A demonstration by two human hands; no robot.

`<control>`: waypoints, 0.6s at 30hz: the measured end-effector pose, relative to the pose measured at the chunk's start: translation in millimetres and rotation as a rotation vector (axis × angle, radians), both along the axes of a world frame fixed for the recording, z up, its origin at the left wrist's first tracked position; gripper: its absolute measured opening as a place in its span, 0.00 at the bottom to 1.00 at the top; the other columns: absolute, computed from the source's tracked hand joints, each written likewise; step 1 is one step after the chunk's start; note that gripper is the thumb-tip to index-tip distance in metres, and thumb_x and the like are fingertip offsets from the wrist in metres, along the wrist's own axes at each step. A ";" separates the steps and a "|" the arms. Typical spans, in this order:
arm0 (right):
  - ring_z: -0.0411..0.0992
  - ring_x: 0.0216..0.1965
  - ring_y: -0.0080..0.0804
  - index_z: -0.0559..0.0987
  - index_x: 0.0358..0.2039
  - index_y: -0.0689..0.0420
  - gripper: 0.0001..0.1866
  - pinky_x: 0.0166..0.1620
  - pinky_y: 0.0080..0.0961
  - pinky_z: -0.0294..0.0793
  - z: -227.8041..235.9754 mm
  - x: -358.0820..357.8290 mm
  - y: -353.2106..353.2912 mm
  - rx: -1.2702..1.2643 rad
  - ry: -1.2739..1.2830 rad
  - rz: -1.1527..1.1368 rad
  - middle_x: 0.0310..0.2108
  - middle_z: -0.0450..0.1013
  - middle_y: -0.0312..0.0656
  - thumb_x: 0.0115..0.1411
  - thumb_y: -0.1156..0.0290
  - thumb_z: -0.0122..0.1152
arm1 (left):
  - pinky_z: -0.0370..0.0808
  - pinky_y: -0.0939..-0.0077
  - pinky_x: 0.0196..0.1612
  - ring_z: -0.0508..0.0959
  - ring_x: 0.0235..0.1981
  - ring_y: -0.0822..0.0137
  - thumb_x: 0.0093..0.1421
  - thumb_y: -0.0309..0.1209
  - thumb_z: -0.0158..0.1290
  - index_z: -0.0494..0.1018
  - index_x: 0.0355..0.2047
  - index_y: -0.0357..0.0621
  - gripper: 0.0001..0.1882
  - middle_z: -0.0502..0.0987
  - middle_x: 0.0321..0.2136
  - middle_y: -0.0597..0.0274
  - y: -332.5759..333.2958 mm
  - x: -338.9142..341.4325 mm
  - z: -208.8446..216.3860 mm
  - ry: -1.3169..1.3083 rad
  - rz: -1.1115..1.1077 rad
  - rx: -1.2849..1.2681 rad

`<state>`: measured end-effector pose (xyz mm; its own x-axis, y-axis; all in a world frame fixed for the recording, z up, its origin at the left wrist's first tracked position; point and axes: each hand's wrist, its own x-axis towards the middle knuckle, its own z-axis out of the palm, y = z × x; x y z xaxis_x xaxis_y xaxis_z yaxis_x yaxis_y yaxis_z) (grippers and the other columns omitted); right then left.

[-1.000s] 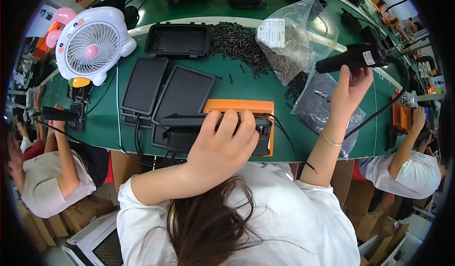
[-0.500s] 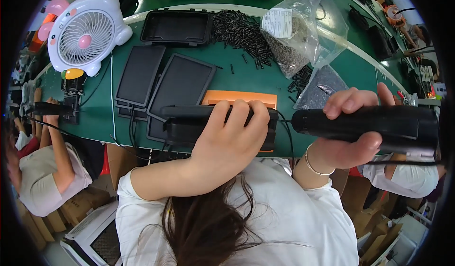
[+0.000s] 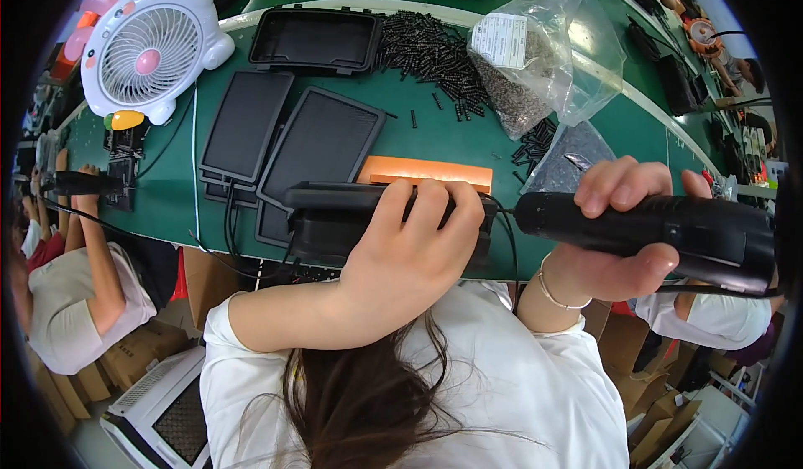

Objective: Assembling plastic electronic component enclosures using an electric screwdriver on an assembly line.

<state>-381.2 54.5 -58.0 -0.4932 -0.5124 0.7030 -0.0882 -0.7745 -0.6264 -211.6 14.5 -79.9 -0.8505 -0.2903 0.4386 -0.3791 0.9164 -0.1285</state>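
Note:
My left hand (image 3: 418, 239) lies over a black plastic case (image 3: 330, 222), its fingers wrapped round the upper edge. The case stands on its side at the table's near edge, against an orange block (image 3: 431, 170). In my right hand (image 3: 623, 218) is a black electric screwdriver (image 3: 644, 225), held level with its narrow end toward the case's right side. Whether its tip touches the case cannot be made out. A cord trails from the tool's rear. Several flat black panels (image 3: 322, 147) with cables lie left of the case.
An open black box (image 3: 314, 41) sits at the back, beside a heap of black screw-like parts (image 3: 431, 55). Clear bags of small parts (image 3: 514, 93) lie right of it. A white fan (image 3: 150, 51) stands at the far left. Co-workers sit on both sides.
Both hands hold almost the same places. The screwdriver's rear end has dipped slightly toward me, and the view has shifted a little.

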 end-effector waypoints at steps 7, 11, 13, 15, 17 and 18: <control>0.66 0.17 0.31 0.55 0.53 0.58 0.37 0.19 0.22 0.68 0.3 2.0 6.0 -0.055 0.030 0.000 0.25 0.66 0.46 0.52 0.51 0.61 | 0.66 0.71 0.39 0.67 0.32 0.61 0.41 0.29 0.49 0.73 0.25 0.34 0.12 0.67 0.32 0.57 0.0 -0.4 3.5 -0.023 0.008 -0.001; 0.66 0.17 0.31 0.54 0.53 0.59 0.38 0.20 0.23 0.70 -2.0 0.5 3.7 -0.097 0.070 0.051 0.25 0.66 0.46 0.53 0.49 0.59 | 0.66 0.71 0.39 0.67 0.32 0.61 0.41 0.29 0.49 0.73 0.27 0.33 0.13 0.67 0.33 0.57 -0.6 -0.8 1.7 -0.027 0.016 -0.019; 0.67 0.17 0.32 0.54 0.54 0.60 0.39 0.20 0.24 0.71 -3.6 -0.5 1.2 -0.116 0.087 0.084 0.26 0.67 0.47 0.53 0.49 0.59 | 0.66 0.70 0.39 0.67 0.32 0.61 0.41 0.29 0.49 0.73 0.27 0.33 0.13 0.67 0.32 0.57 -0.5 -0.8 1.7 -0.031 0.021 -0.023; 0.68 0.18 0.33 0.53 0.54 0.60 0.39 0.20 0.25 0.71 -4.0 -1.4 0.0 -0.136 0.104 0.119 0.27 0.67 0.48 0.52 0.49 0.59 | 0.66 0.70 0.39 0.67 0.32 0.61 0.42 0.29 0.49 0.73 0.27 0.33 0.13 0.66 0.32 0.57 0.4 -0.3 1.2 -0.036 0.028 -0.028; 0.71 0.21 0.37 0.52 0.56 0.60 0.41 0.22 0.27 0.72 -1.8 -4.6 0.5 -0.157 0.146 0.239 0.29 0.69 0.50 0.52 0.52 0.60 | 0.66 0.70 0.39 0.67 0.33 0.61 0.42 0.30 0.49 0.73 0.27 0.33 0.13 0.66 0.33 0.57 0.8 -0.7 1.0 -0.027 0.033 -0.012; 0.71 0.21 0.37 0.52 0.56 0.60 0.41 0.22 0.27 0.72 0.0 -6.2 1.2 -0.156 0.149 0.240 0.29 0.69 0.50 0.52 0.52 0.60 | 0.66 0.70 0.39 0.67 0.33 0.61 0.42 0.30 0.49 0.73 0.27 0.33 0.13 0.66 0.33 0.57 0.7 -0.9 1.7 -0.024 0.034 -0.011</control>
